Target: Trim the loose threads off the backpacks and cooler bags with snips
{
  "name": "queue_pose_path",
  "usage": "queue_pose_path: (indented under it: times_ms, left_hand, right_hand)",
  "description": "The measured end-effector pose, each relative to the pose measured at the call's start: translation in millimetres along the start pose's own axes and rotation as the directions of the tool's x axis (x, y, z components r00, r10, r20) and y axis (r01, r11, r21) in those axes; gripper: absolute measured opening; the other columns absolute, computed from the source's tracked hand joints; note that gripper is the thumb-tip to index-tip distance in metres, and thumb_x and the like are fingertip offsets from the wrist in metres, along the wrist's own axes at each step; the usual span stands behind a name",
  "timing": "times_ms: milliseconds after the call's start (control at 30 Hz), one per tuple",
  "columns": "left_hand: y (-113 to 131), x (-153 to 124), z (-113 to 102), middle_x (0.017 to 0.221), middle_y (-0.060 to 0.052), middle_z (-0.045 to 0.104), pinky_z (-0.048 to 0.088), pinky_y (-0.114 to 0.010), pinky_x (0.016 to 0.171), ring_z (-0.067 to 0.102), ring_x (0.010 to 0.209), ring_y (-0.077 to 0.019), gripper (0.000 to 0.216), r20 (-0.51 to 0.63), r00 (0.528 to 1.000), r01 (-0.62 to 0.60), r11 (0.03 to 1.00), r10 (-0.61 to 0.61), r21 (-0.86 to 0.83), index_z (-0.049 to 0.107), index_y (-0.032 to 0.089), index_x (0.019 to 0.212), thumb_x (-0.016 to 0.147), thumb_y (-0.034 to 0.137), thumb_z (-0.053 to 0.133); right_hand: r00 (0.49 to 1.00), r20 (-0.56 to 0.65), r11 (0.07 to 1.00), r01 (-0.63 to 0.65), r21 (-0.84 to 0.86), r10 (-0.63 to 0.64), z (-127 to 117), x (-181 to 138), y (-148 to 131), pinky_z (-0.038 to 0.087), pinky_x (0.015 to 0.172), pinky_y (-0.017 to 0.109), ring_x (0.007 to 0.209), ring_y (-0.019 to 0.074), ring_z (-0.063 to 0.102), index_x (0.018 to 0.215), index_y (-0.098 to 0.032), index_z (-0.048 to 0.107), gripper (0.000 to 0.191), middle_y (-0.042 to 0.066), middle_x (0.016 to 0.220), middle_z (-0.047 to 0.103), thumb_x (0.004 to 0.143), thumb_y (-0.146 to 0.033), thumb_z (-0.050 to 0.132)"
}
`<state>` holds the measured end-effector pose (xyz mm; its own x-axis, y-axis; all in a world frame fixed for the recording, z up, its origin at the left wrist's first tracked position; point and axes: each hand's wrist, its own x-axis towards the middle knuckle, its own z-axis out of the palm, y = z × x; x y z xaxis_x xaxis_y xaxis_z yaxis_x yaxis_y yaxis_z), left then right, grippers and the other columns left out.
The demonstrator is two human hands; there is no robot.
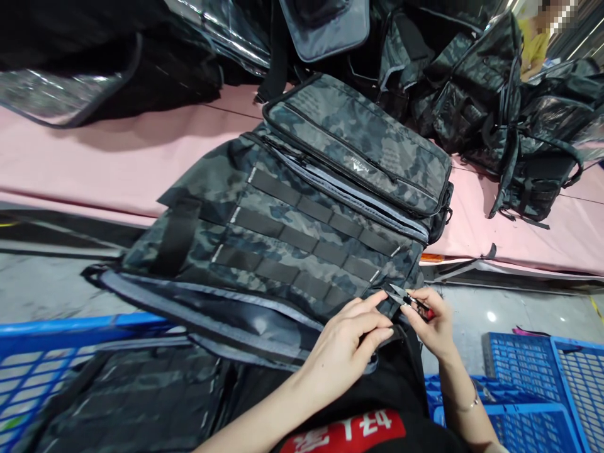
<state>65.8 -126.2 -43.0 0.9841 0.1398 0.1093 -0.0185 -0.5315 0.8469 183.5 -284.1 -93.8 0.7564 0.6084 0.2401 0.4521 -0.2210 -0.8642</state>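
Nearest me, my left hand (346, 343) has its fingers pressed together on the lower corner of the camouflage backpack (302, 226). My right hand (431, 324) pinches small thread snips (406, 299) (tips at that same corner). The backpack, grey-black with rows of black webbing, lies front-up from my lap to the pink surface (94, 163). Beyond it sit more backpacks (472, 94).

- Bright light is coming from above and spreading evenly.
- White glare is bouncing off the clear plastic (42, 94) at the top left, and a small spot is shining on the grey floor (491, 316).
- The bags are throwing soft shadows on the pink table (94, 157).
- The snips (408, 299) in the right hand (436, 324) are glinting a little.
- The backpack (302, 239) in the middle is looking sharp.
- The edges are bending and stretching, as at the blue crate (28, 371).
- One patch in the top right corner is showing as blurry squares.
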Motion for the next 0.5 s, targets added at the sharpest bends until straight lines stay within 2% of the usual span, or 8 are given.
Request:
queue_pose_path:
  times_ms: [133,267,333,500]
  left_hand:
    - [1.4,0.1,0.5,0.096,-0.002,0.069,0.038,-0.037,0.099,0.046,0.121,-0.0207,0.02,0.022,0.999,0.033,0.999,-0.033,0.014,0.065,0.022,0.082,0.086,0.023,0.045]
    - [0.9,-1.3,1.1,0.099,-0.002,0.068,0.04,-0.033,0.097,0.046,0.121,-0.0187,0.021,0.02,1.0,0.016,0.998,-0.017,0.053,0.065,0.023,0.083,0.086,0.023,0.044]
    - [-1.2,-1.7,1.5,0.103,-0.002,0.068,0.042,-0.033,0.096,0.049,0.119,-0.0186,0.022,0.009,1.0,-0.014,0.995,0.013,0.099,0.066,0.023,0.083,0.087,0.024,0.044]
    - [-14.4,1.4,3.7,0.11,-0.004,0.065,0.05,-0.029,0.086,0.06,0.104,-0.0189,0.022,-0.063,0.985,-0.139,0.961,0.159,0.239,0.067,0.025,0.082,0.085,0.034,0.047]
  right_hand:
    - [0.999,-0.01,0.998,-0.047,0.047,0.047,3.8,-2.1,-1.0,0.048,0.062,0.025,0.07,0.0136,0.06,0.087,-0.019,0.056,0.013,0.004,0.083,0.065,0.078,-0.027,0.061]
    - [1.0,-0.026,1.0,0.011,-0.027,-0.012,1.2,0.0,-7.9,0.048,0.065,0.026,0.072,0.0144,0.06,0.089,-0.019,0.057,0.014,0.005,0.084,0.065,0.078,-0.027,0.06]
    - [1.0,-0.021,0.999,0.01,-0.049,-0.011,0.3,2.8,-11.7,0.047,0.06,0.025,0.065,0.0128,0.057,0.088,-0.019,0.058,0.014,0.005,0.08,0.064,0.077,-0.028,0.06]
    - [0.988,0.072,0.982,-0.148,0.12,0.14,6.3,13.9,-12.0,0.038,0.049,0.02,0.052,0.008,0.046,0.083,-0.018,0.058,0.02,-0.002,0.063,0.055,0.072,-0.034,0.063]
